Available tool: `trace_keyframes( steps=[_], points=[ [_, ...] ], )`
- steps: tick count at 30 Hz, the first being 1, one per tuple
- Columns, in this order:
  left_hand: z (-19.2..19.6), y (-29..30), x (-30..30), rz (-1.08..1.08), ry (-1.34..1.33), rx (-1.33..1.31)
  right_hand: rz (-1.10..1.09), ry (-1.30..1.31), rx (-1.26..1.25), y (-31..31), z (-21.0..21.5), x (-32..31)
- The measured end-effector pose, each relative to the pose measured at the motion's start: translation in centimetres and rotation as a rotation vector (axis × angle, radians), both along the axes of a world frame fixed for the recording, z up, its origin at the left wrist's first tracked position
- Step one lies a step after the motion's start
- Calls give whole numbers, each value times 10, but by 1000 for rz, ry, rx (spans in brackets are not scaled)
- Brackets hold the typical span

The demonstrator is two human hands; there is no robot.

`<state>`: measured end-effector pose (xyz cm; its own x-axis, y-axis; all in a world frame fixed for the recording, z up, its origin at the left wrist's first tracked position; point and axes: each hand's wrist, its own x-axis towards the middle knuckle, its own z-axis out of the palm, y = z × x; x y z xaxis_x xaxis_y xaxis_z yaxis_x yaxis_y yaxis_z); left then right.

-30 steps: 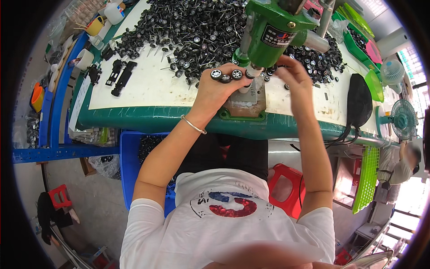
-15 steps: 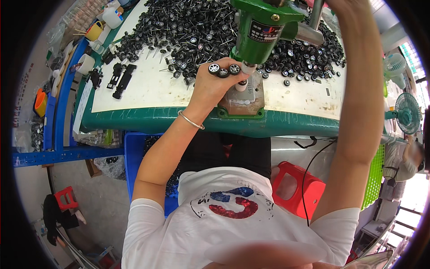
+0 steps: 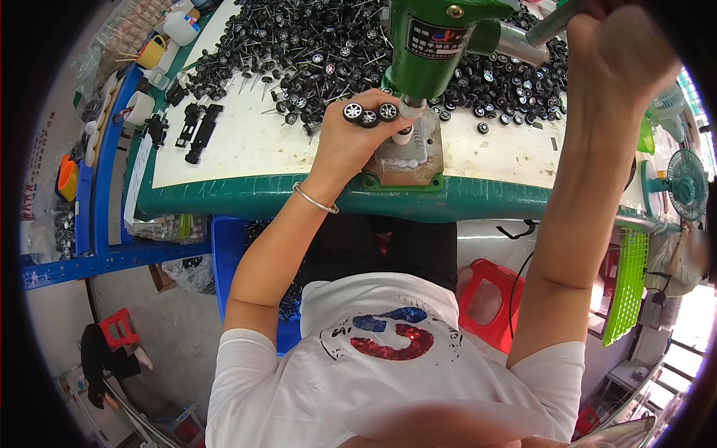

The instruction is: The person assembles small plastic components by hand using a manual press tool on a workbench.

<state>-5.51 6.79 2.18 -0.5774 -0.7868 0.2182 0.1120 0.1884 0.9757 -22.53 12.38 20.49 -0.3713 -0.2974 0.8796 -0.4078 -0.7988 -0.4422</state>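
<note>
My left hand (image 3: pixel 349 131) is closed around three small black toy wheels (image 3: pixel 352 112) with silver hubs. Its thumb and fingertips are at the ram (image 3: pixel 411 104) of a green hand press (image 3: pixel 424 52). Just under them, a dark wheel sits at the top of a white post (image 3: pixel 403 137) on the press base (image 3: pixel 429 153). What the fingertips pinch there is hidden. My right hand (image 3: pixel 624 56) is wrapped around the end of the press's metal lever (image 3: pixel 556 22), up and to the right.
A large heap of black wheels and axles (image 3: pixel 299 45) covers the back of the white-topped table (image 3: pixel 246 157). Black chassis parts (image 3: pixel 203 134) lie at the left. A blue bin (image 3: pixel 224 254) stands below, a red stool (image 3: pixel 485 299) to its right. Green fans (image 3: pixel 686 185) stand at the far right.
My right hand has come down and outward to the right with the lever, which now slants lower. The left hand stays at the ram with the wheels.
</note>
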Motion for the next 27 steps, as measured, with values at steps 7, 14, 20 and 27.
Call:
trace_keyframes(
  steps=[7,14,20,27],
  points=[
    [-3,2,0,28,-10,-35,-93,80,-134,26,-13,13],
    [-3,14,-1,7,103,191,60,-144,-106,17,1,19],
    [-10,14,-1,-20,246,314,131,-264,170,-19,24,-9],
    [-16,-12,40,161,677,644,199,-428,476,-54,-9,-62]
  ],
)
